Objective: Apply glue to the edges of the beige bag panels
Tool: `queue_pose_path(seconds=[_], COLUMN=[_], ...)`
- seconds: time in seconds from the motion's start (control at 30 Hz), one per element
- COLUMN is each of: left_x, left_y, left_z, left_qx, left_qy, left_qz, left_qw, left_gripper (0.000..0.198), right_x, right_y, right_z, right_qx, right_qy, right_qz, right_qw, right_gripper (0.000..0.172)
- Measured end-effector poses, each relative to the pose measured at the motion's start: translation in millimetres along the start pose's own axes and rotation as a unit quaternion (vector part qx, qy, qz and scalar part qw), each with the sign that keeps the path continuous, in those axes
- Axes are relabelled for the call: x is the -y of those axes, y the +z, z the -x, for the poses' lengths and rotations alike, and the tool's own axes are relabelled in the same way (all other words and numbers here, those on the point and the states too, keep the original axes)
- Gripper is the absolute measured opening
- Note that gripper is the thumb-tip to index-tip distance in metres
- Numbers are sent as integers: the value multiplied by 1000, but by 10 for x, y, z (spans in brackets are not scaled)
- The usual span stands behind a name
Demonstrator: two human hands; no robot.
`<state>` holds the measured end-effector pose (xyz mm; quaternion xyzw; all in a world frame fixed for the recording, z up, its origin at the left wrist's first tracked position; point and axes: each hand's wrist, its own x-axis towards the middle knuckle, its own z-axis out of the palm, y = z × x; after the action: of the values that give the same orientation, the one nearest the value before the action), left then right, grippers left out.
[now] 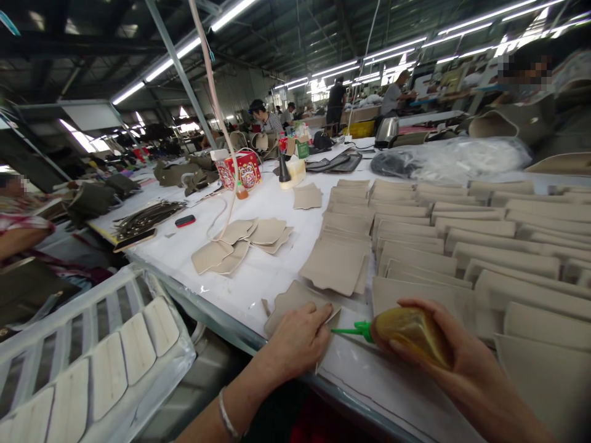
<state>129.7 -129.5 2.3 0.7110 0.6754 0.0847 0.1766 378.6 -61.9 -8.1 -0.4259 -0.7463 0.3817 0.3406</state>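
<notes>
My right hand (446, 344) is wrapped round a squeeze bottle (406, 332) of amber liquid with a green nozzle. The nozzle points left, and its tip comes close to the edge of a beige leather-like piece (289, 304) at the table's front. On that piece lies my left hand (300, 338), a bracelet on its wrist, with fingers bent and gripping the edge near the tip. Just beyond sits a loose stack of matching pieces (335, 264). Farther left is a small group of shaped beige pieces (265, 232).
Rows of overlapping beige pieces (503, 264) cover the table's right side. Left of the table stands a white slatted crate (180, 363) holding pale panels (111, 375). A red box (237, 169), a black cone (284, 169) and a plastic bag (466, 157) stand behind. Other people work nearby.
</notes>
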Motion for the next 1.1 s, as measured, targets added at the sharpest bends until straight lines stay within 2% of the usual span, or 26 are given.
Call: queue_pose_path(seconds=[0.1,0.27,0.43,0.57,0.73,0.87,0.97,1.03,1.1], left_x=[-3,-17,-29,-40,-33,-10,-9,-18,-29], left_y=[-11,-30,-27,-33,-32,-21,-16,-17,-21], left_z=[11,30,36,48,52,41,40,43,46], left_qx=[2,3,-4,-9,-7,1,0,0,0], left_qy=[-1,-4,-4,-9,-9,-9,-8,-8,-9], left_qz=[0,8,10,10,9,10,12,12,11], left_qw=[1000,1000,1000,1000,1000,1000,1000,1000,1000], left_gripper=[48,49,49,49,50,50,50,50,50], right_x=[46,86,55,63,51,114,137,109,68], right_y=[19,63,107,118,138,145,141,128,115], right_z=[45,99,214,260,288,310,314,302,291], right_qx=[67,0,74,45,70,28,57,63,31], right_qy=[13,4,37,42,52,54,68,51,26], right_qz=[-39,-27,-75,-53,-95,-83,-109,-93,-55], right_qw=[997,1000,994,997,992,995,990,992,998], right_gripper=[52,48,51,50,54,53,53,53,52])
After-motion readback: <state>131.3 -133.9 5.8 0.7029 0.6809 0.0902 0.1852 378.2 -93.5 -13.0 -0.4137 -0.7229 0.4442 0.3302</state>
